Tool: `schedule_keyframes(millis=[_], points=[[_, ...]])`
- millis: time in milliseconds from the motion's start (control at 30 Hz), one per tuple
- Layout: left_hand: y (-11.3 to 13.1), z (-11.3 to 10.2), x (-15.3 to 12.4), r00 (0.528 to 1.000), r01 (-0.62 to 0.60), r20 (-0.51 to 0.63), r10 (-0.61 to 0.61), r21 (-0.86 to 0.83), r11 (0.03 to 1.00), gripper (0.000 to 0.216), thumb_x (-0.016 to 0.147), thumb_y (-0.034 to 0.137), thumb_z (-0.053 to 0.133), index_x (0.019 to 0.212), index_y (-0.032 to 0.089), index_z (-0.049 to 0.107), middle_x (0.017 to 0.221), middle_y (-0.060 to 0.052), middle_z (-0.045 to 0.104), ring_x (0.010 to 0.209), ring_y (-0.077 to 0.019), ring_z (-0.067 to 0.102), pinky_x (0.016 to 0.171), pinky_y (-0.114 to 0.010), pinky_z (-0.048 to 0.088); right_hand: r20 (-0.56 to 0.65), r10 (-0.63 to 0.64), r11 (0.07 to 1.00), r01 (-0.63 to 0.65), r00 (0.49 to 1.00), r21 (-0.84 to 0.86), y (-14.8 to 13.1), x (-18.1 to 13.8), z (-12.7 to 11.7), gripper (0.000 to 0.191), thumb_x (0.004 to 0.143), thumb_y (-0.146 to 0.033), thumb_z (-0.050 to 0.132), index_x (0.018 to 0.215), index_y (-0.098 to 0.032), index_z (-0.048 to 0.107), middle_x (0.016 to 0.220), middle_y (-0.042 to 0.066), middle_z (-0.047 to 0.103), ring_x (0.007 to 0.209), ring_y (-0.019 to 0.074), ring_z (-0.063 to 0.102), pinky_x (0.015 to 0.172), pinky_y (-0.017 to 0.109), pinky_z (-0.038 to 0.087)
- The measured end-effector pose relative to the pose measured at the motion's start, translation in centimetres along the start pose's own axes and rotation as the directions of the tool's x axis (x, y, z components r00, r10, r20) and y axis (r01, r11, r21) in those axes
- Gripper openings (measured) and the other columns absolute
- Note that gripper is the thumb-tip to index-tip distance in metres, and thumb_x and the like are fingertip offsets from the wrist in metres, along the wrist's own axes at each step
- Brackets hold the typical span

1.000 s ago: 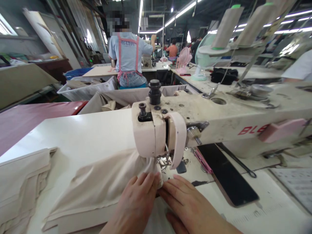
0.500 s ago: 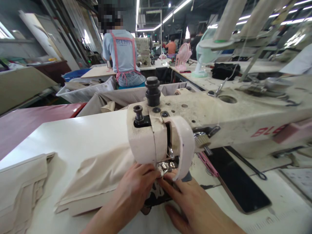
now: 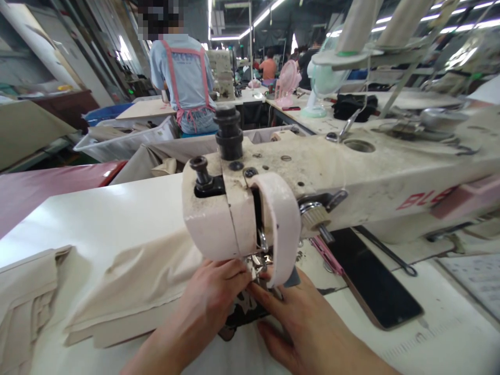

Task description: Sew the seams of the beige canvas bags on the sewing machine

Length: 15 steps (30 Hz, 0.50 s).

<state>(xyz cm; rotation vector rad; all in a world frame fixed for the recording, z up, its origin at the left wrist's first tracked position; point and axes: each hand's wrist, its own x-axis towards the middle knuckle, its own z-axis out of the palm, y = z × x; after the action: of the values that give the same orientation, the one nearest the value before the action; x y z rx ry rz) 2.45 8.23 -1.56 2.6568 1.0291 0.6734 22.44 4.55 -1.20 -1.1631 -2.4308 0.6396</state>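
My left hand [image 3: 213, 297] lies on the beige fabric [image 3: 140, 284], its fingers bunched together and pinching the cloth right at the presser foot [image 3: 258, 262]. My right hand [image 3: 302, 325] rests flat beside it with the fingers stretched toward the foot and the thumb spread. It presses on a dark patterned piece [image 3: 242, 308] that shows between the two hands. The cream sewing machine head [image 3: 230, 213] hangs directly over both sets of fingertips and hides the needle.
A black phone [image 3: 371, 281] lies on the machine bed to the right, with a pink strip [image 3: 326, 255] beside it. Folded beige pieces [image 3: 23, 307] are stacked at the left table edge. Ahead, a person in a pink-strapped apron [image 3: 183, 73] works near fabric bins [image 3: 117, 140] and fans [image 3: 318, 78].
Both hands have slid forward under the machine head. The dark patterned piece now shows between them, and the beige fabric has shifted left and back.
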Motion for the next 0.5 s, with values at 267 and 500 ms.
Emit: schedule_keyframes(millis=[267, 500], points=[[-0.34, 0.20, -0.19, 0.999, -0.017, 0.029, 0.019, -0.052, 0.999, 0.024, 0.095, 0.017, 0.037, 0.086, 0.018, 0.059, 0.086, -0.004, 0.063, 0.078, -0.0193, 0.054, 0.069, -0.032, 0.040, 0.013, 0.004, 1.000, -0.003, 1.000, -0.025, 0.12, 0.09, 0.30, 0.048, 0.077, -0.015, 0.053, 0.124, -0.020, 0.053, 0.128, 0.008, 0.052, 0.121, 0.0262, 0.039, 0.109, 0.043, 0.029], [-0.16, -0.50, -0.13, 1.000, 0.001, 0.001, -0.001, -0.029, 1.000, 0.026, 0.093, 0.011, 0.038, 0.088, 0.017, 0.063, 0.081, -0.003, 0.059, 0.076, -0.0170, 0.052, 0.067, -0.028, 0.040, -0.013, -0.012, 0.999, 0.011, 1.000, -0.041, 0.16, 0.00, 0.31, 0.049, 0.075, -0.014, 0.054, 0.124, -0.019, 0.053, 0.126, 0.010, 0.053, 0.118, 0.0278, 0.041, 0.105, 0.047, 0.034]])
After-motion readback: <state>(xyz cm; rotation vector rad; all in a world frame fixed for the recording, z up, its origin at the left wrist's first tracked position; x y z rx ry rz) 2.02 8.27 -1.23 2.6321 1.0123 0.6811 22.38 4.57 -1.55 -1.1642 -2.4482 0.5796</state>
